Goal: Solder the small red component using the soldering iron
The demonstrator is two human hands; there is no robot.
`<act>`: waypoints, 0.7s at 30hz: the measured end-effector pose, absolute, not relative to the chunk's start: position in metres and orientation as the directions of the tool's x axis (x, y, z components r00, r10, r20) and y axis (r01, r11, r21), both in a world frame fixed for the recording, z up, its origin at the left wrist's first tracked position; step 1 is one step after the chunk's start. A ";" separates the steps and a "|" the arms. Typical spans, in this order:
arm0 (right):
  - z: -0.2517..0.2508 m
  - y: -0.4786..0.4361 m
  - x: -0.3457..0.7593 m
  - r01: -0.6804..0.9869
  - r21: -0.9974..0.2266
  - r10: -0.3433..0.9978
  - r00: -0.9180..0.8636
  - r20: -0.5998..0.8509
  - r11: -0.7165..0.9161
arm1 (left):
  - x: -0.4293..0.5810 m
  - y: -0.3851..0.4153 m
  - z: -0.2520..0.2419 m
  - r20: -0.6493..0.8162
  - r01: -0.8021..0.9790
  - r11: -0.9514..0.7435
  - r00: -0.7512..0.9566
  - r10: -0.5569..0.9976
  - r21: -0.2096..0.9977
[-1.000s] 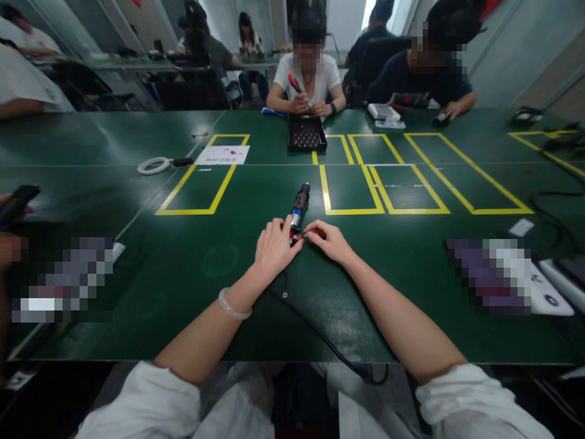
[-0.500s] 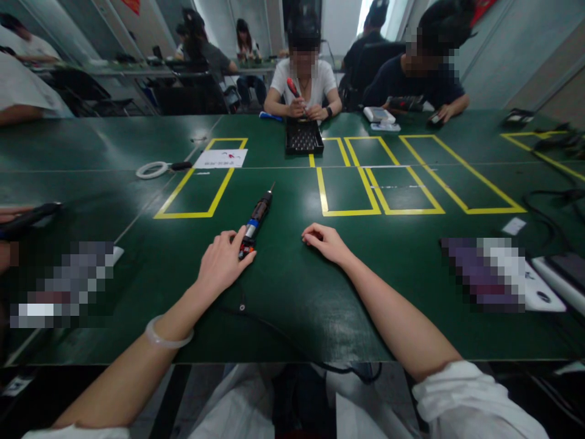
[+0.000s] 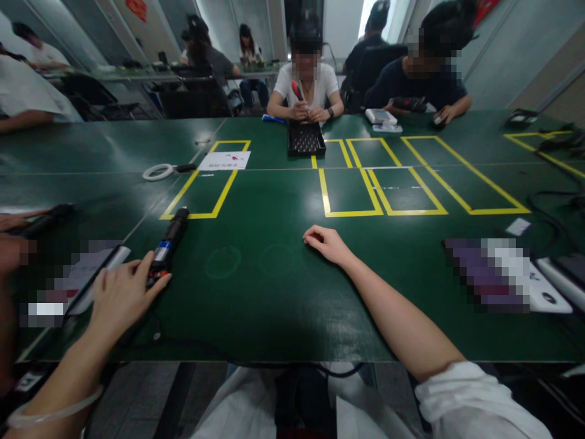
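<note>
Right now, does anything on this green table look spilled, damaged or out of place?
Nothing looks spilled; the tool at the left hand shows no clear damage. Slightly odd: the white sheet overlaps a yellow tape outline instead of lying inside it.

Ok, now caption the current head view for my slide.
Left hand gripping a dark cylindrical tool, right hand loosely curled, at a green table marked with yellow tape outlines.

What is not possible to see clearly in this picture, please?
In the head view:
Lower end of the tool: partly covered by the left hand.
Palm of the right hand: hidden behind its curled fingers.
Writing on the white paper: too small.
</note>
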State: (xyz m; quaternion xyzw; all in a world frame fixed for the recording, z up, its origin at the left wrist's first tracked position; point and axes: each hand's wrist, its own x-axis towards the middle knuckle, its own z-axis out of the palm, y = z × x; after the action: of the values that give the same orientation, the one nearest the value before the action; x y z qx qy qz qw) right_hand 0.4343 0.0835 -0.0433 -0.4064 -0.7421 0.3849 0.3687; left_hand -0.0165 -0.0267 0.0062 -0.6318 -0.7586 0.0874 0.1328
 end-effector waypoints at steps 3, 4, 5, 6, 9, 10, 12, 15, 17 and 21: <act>-0.043 0.083 0.434 0.330 -0.865 0.886 -0.403 0.232 0.377 | -0.033 -0.033 0.006 0.082 0.925 0.200 -0.183 0.980 -0.322; -0.042 0.083 0.434 0.333 -0.864 0.885 -0.403 0.232 0.378 | -0.034 -0.035 0.007 0.088 0.923 0.204 -0.185 0.979 -0.326; -0.042 0.083 0.433 0.335 -0.863 0.885 -0.403 0.232 0.379 | -0.033 -0.036 0.008 0.102 0.922 0.202 -0.178 0.979 -0.329; -0.042 0.083 0.433 0.336 -0.862 0.885 -0.403 0.233 0.380 | -0.030 -0.038 0.010 0.120 0.923 0.195 -0.164 0.979 -0.331; -0.041 0.082 0.434 0.339 -0.859 0.883 -0.407 0.234 0.384 | -0.014 -0.043 0.016 0.182 0.927 0.194 -0.141 0.973 -0.321; -0.040 0.082 0.434 0.342 -0.857 0.883 -0.408 0.234 0.385 | -0.008 -0.045 0.017 0.194 0.928 0.206 -0.150 0.969 -0.312; -0.040 0.082 0.434 0.346 -0.855 0.882 -0.410 0.231 0.386 | 0.003 -0.049 0.019 0.216 0.929 0.233 -0.173 0.961 -0.289; -0.041 0.082 0.434 0.351 -0.853 0.882 -0.411 0.231 0.386 | 0.011 -0.053 0.020 0.260 0.931 0.238 -0.166 0.951 -0.277; -0.042 0.083 0.433 0.352 -0.852 0.881 -0.411 0.232 0.389 | 0.012 -0.054 0.022 0.262 0.926 0.252 -0.179 0.948 -0.280; -0.043 0.084 0.432 0.356 -0.846 0.879 -0.413 0.239 0.398 | 0.016 -0.045 0.030 0.256 0.915 0.348 -0.294 0.921 -0.202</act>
State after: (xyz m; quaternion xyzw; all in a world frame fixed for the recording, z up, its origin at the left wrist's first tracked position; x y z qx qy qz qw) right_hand 0.4319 0.0838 -0.0433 -0.4081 -0.7562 0.3670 0.3563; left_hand 0.0157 -0.0454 0.0300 -0.5707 -0.8044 0.0084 0.1649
